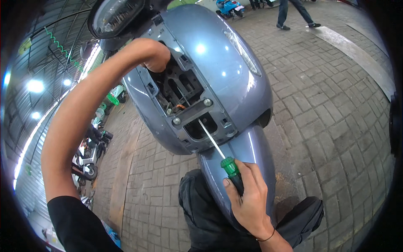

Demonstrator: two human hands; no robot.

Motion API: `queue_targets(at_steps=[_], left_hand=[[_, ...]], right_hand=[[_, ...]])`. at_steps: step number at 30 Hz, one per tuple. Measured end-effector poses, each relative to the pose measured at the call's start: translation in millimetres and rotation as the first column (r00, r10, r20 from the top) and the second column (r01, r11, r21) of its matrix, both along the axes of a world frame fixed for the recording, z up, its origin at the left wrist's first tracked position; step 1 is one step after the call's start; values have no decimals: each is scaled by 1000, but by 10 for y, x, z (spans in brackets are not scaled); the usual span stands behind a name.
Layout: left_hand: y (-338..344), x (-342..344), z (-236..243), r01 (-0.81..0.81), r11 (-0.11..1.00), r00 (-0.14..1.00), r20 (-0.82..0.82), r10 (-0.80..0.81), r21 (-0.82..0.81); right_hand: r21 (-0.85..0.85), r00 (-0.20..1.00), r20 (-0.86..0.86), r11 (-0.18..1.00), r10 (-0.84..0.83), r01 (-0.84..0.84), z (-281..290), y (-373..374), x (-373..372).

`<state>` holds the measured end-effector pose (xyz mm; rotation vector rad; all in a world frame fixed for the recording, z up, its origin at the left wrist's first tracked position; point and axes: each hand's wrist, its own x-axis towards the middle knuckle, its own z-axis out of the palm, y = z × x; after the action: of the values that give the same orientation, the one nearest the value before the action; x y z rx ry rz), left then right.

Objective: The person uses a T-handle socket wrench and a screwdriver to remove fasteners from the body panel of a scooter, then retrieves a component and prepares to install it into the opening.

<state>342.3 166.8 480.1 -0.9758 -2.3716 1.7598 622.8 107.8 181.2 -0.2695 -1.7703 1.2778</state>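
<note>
In front of me stands a grey-blue scooter, its front body panel [197,46] surrounding an uncovered cavity. My left hand [158,56] reaches into the upper part of that cavity; its fingers are hidden inside. My right hand [249,195] is closed round the green and black handle of a screwdriver [230,167]. The long metal shaft points up and left, its tip at the lower opening [201,128] of the cavity. Just above that opening runs a metal crossbar [191,112] with a bolt at each end. Orange and dark parts show deeper inside.
Below the cavity curves the scooter's front fender [247,151], between my knees. The headlight [117,19] hangs at upper left. Brick paving [319,138] surrounds the scooter. Other scooters [88,159] stand at left, a blue one [230,8] far back, where a person [294,14] is on foot.
</note>
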Motion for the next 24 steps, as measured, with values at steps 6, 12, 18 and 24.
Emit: queue_targets(at_steps=[6, 12, 18, 24], left_hand=[[16, -35, -135, 31, 983, 986, -165, -1, 181], [116, -281, 117, -14, 929, 1000, -24, 6, -369], [4, -431, 216, 125, 980, 992, 35, -121, -158], [31, -422, 152, 107, 980, 994, -8, -110, -167]], right_hand=[[289, 957, 225, 951, -183, 114, -119, 181, -3], [209, 981, 180, 977, -69, 31, -210, 254, -31], [173, 982, 186, 985, -26, -7, -131, 124, -12], [163, 983, 183, 987, -23, -7, -99, 88, -129]])
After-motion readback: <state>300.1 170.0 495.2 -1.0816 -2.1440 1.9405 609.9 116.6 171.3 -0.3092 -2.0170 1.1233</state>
